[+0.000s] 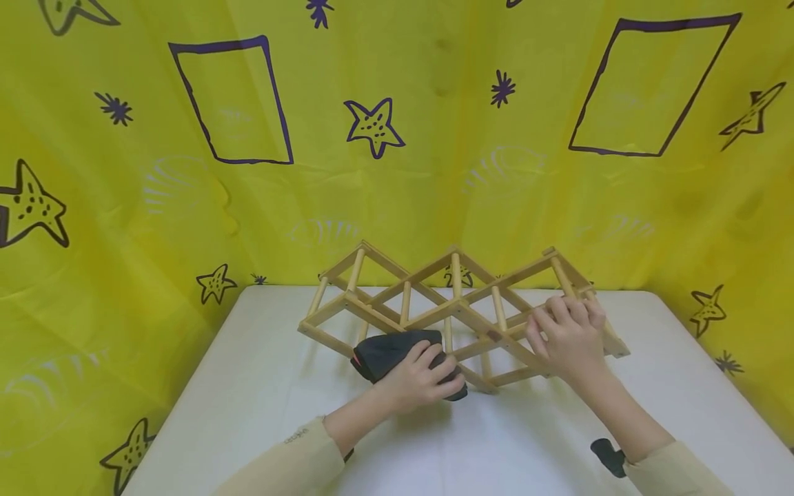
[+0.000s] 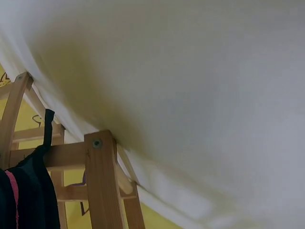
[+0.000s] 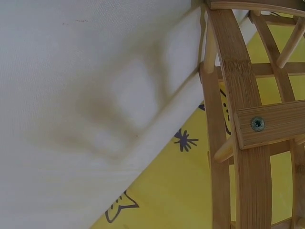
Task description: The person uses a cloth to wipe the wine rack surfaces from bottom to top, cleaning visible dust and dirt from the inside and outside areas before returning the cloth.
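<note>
A folding lattice rack of light wooden slats and dowels (image 1: 459,306) stands opened out on the white table. My left hand (image 1: 422,379) grips a black cloth item (image 1: 393,350) in front of the rack's left half. In the left wrist view, this cloth (image 2: 33,186) shows a pink stripe and a thin strap; its exact kind is unclear. My right hand (image 1: 571,334) holds the rack near its right end, fingers curled over a slat. The right wrist view shows the rack's slats (image 3: 252,176) close up, with a screw at a joint, but not the hand.
The white table (image 1: 248,413) reaches back to a yellow curtain (image 1: 434,193) printed with stars and frames. A small black piece (image 1: 608,457) shows beside the right sleeve (image 1: 673,468). The rack spans much of the table's far part.
</note>
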A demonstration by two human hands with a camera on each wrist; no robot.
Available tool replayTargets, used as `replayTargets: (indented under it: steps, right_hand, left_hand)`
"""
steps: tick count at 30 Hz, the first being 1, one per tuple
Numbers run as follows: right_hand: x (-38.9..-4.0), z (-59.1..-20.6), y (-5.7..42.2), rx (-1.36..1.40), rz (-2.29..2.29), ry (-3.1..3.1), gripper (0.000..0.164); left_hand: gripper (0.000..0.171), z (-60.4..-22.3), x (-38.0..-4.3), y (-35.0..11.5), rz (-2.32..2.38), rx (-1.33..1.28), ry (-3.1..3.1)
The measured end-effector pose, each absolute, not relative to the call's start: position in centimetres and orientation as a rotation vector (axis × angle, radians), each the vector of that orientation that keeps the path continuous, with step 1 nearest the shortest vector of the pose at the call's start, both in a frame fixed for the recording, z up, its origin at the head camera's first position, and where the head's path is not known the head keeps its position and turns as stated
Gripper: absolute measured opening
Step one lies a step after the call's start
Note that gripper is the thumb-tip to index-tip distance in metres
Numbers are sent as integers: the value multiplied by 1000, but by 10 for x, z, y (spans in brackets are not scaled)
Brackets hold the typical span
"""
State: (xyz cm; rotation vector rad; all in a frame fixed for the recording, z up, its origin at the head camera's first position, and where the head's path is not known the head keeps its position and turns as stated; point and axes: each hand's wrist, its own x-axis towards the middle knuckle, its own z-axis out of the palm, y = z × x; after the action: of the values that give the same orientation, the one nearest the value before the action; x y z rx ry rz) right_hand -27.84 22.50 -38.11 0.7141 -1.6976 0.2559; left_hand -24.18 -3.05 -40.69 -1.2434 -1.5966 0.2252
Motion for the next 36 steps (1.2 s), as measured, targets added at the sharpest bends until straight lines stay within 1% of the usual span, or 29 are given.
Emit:
replayTargets:
  steps: [3,8,13,19,24,30,36]
  right_hand:
    - [-278,-381,225,713,255,-1698,26]
    - [-278,-381,224,713,247,-1703,26]
    - [-278,-380,225,723,232,-1703,24]
    - [-276,-376,228,749,184,-1721,27]
    - [-269,-371,233,814,116,-1780,33]
    - [-257,-364,240,880,71,-1917,37]
    - [-253,-359,252,850,42,-1961,39]
  left_hand:
    - [28,-410,-242,-25,202,-1243,-1582]
    - [29,-419,-239,-16,195,-1273,-1617]
    - [27,-417,-235,-12,180,-1290,-1607]
    - [23,-404,-227,-9,146,-1294,-1511]
    - [19,-388,-222,-1,138,-1263,-1415]
    - [20,-369,-218,11,140,-1238,-1373]
    - [23,-354,-220,23,169,-1231,-1351]
